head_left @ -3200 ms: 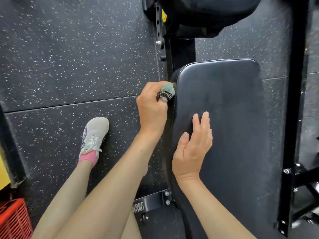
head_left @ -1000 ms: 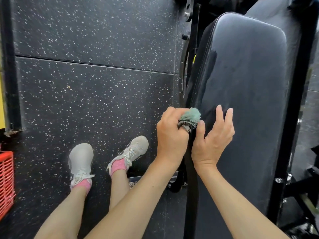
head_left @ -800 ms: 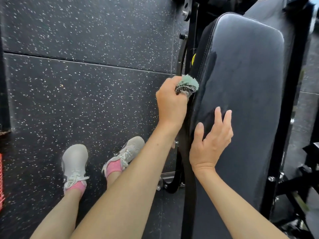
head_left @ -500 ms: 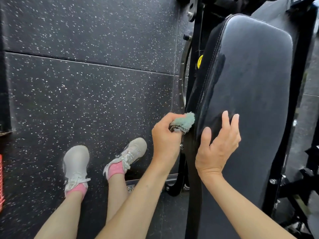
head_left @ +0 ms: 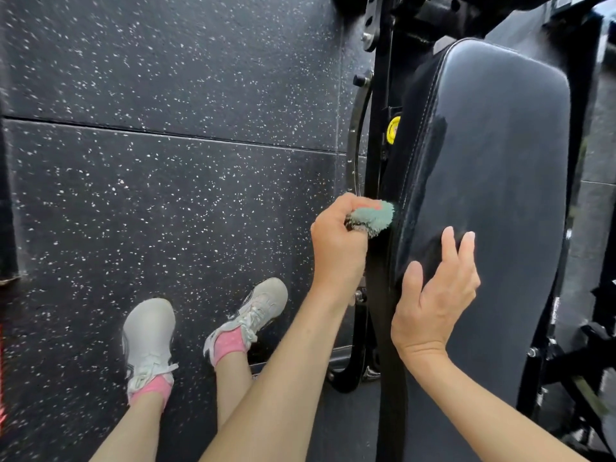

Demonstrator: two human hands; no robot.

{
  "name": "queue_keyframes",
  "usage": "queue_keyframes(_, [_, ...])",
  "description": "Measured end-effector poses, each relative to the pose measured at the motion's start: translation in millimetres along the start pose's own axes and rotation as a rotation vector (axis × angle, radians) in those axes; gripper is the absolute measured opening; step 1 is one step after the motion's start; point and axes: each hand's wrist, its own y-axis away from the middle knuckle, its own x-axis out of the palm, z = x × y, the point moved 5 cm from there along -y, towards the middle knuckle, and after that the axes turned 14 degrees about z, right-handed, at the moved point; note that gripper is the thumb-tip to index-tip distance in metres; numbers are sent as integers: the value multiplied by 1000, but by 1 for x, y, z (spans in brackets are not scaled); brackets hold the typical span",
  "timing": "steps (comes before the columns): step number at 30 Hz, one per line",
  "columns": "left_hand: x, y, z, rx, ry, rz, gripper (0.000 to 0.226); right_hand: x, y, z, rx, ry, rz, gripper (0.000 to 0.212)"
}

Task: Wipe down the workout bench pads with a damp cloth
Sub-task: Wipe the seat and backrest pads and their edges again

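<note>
A long black padded bench pad [head_left: 493, 181] runs up the right half of the view, its surface shiny with damp streaks. My left hand [head_left: 336, 248] grips a bunched teal cloth [head_left: 373, 217] and holds it against the pad's left side edge, about halfway up. My right hand [head_left: 433, 295] rests on the top face of the pad just right of that edge, fingers spread and fairly straight, holding nothing.
The bench's black steel frame [head_left: 380, 135] with a yellow knob [head_left: 393, 130] stands left of the pad. Speckled black rubber floor [head_left: 166, 195] lies to the left, where my two feet in grey shoes [head_left: 150, 335] stand. More black frame parts [head_left: 573, 361] sit at lower right.
My left hand slid the cloth up the pad's side edge, came back down, and now sits slightly higher again. My right hand stayed resting on the pad.
</note>
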Motion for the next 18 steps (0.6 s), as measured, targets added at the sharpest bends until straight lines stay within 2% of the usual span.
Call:
queue_keyframes(3, [8, -41, -21, 31, -35, -34, 49, 0, 3, 0, -2, 4, 10, 62])
queue_keyframes(6, [9, -80, -25, 22, -25, -135, 46, 3, 0, 4, 4, -9, 17, 63])
queue_keyframes(9, [8, -70, -15, -37, -43, -99, 43, 3, -5, 5, 16, 8, 37, 63])
queue_keyframes(13, [4, -24, -5, -42, -20, -43, 56, -1, -5, 5, 19, 15, 53, 62])
queue_keyframes(18, [12, -75, -35, 39, -41, -61, 50, 1, -2, 6, 37, 32, 78, 61])
